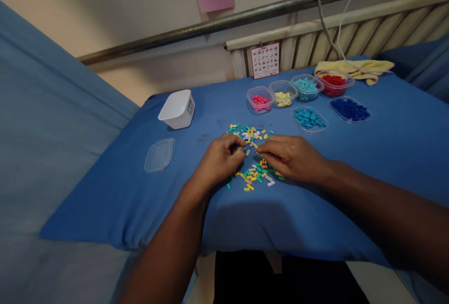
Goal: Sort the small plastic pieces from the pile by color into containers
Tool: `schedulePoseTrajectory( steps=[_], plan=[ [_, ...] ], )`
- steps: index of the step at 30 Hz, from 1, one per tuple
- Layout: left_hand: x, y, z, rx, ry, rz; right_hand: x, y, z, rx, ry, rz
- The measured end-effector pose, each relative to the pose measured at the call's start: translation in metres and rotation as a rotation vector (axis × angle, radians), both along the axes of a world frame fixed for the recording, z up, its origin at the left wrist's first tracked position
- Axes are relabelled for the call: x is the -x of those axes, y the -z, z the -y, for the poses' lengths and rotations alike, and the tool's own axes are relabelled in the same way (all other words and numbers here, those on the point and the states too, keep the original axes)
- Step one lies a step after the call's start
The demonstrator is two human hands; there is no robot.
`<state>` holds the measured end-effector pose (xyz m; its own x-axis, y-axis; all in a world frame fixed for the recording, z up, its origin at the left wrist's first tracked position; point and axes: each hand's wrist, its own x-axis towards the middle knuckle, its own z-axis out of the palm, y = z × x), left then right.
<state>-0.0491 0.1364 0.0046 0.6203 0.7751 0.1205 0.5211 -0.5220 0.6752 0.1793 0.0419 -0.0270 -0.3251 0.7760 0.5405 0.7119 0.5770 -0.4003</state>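
A pile of several small yellow, green, white and teal bricks (253,154) lies in the middle of a blue cloth-covered table (386,154). My left hand (220,159) rests on the pile's left side, its fingers curled in a pinch at the bricks. My right hand (293,156) lies over the pile's right side, fingers bent and pressed toward the left hand's fingertips. What the fingertips hold is too small to make out.
Behind the pile stand clear tubs of pink (260,100), yellow (282,94), teal (306,86) and red (333,83) bricks, plus flat trays of teal (308,119) and dark blue (350,109) ones. A white box (177,109) and clear lid (160,155) lie left.
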Motion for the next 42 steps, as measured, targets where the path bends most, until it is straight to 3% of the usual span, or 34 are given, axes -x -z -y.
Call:
schedulePoseTrajectory(
  steps=[2, 4, 8, 12, 17, 21, 29, 36, 42],
  plan=[
    [-0.01, 0.001, 0.006, 0.274, -0.058, 0.235, 0.004, -0.003, 0.002, 0.008, 0.001, -0.104],
    [-0.021, 0.001, 0.011, 0.443, -0.093, 0.404, 0.009, -0.006, 0.003, 0.036, 0.032, -0.233],
    [-0.033, -0.001, 0.019, 0.605, -0.082, 0.532, 0.015, -0.004, 0.002, 0.139, 0.127, -0.485],
    [-0.032, 0.001, 0.018, 0.702, -0.055, 0.581, 0.016, 0.0, -0.002, 0.306, 0.134, -0.712],
    [-0.032, 0.006, 0.014, 0.691, -0.09, 0.677, 0.014, -0.001, -0.008, 0.444, 0.156, -0.987],
    [-0.035, 0.007, 0.016, 0.696, -0.103, 0.68, 0.016, -0.004, -0.009, 0.518, 0.127, -1.082],
    [-0.037, 0.012, 0.017, 0.786, -0.09, 0.71, 0.018, -0.004, -0.007, 0.529, 0.164, -1.11],
    [-0.039, 0.009, 0.021, 0.685, -0.126, 0.741, 0.014, -0.004, -0.009, 0.55, 0.144, -1.138],
    [-0.042, 0.008, 0.022, 0.679, -0.141, 0.732, 0.012, -0.007, -0.009, 0.523, 0.095, -1.043]
  ],
)
